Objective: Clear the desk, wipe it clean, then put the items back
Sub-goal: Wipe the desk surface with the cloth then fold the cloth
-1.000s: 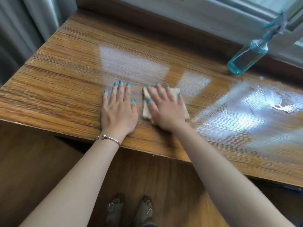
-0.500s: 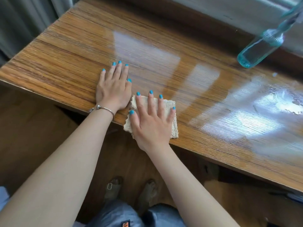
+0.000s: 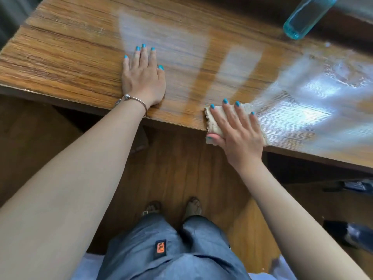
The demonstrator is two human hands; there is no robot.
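step: wiping | right hand (image 3: 240, 132) flat, fingers straight, pressing beige folded rag (image 3: 210, 118) at desk's 6 o'clock edge | left hand (image 3: 142, 77) flat, bracing brown wooden desk (image 3: 60, 57) | tip: keep rag on desk, sweep toward 3 o'clock wet patch (image 3: 343, 73), overlap strokes

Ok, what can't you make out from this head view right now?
- Spray bottle: its top is cut off by the upper frame edge.
- Cloth: mostly covered by the right hand pressing it at the desk front edge.
- Far right desktop: glare hides whether it is wet or dry.
- Dark objects on the floor: blurred, unidentifiable.
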